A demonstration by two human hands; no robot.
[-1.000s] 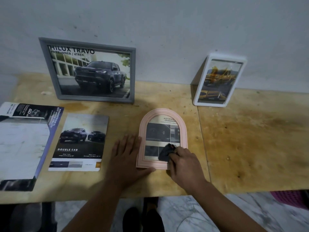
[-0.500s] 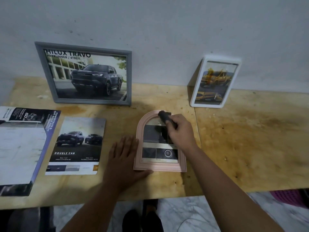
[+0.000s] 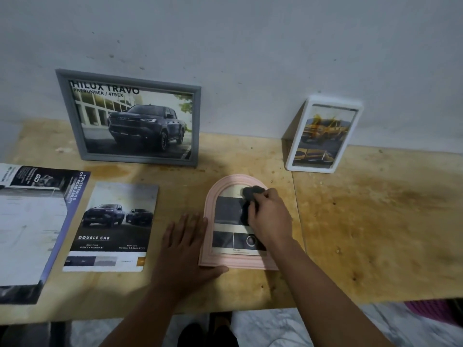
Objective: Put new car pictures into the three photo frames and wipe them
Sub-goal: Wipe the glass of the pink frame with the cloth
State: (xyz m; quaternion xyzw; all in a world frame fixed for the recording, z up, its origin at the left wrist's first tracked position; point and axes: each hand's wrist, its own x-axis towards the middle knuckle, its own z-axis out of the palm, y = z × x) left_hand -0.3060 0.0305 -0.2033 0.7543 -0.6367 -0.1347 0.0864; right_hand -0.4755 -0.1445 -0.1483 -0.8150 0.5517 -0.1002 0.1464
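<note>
A pink arched photo frame (image 3: 209, 214) lies flat on the wooden table (image 3: 375, 221), with a car picture inside. My right hand (image 3: 269, 216) is shut on a dark cloth (image 3: 250, 196) that presses on the upper part of the frame's glass. Flat on the table lies my left hand (image 3: 185, 249), fingers spread, its thumb against the frame's lower left corner. A grey frame (image 3: 130, 116) with a dark pickup picture leans on the wall at the back left. A white frame (image 3: 323, 136) with a yellow car picture leans at the back right.
A loose car leaflet (image 3: 112, 226) reading DOUBLE CAB lies left of my left hand. A larger brochure (image 3: 32, 221) lies at the far left edge. The table's front edge runs just below my forearms, with a marble floor (image 3: 275, 326) beneath.
My right hand took the cloth from the frame's lower part up to its arched top, then drew it slightly back down. My left hand stayed in place.
</note>
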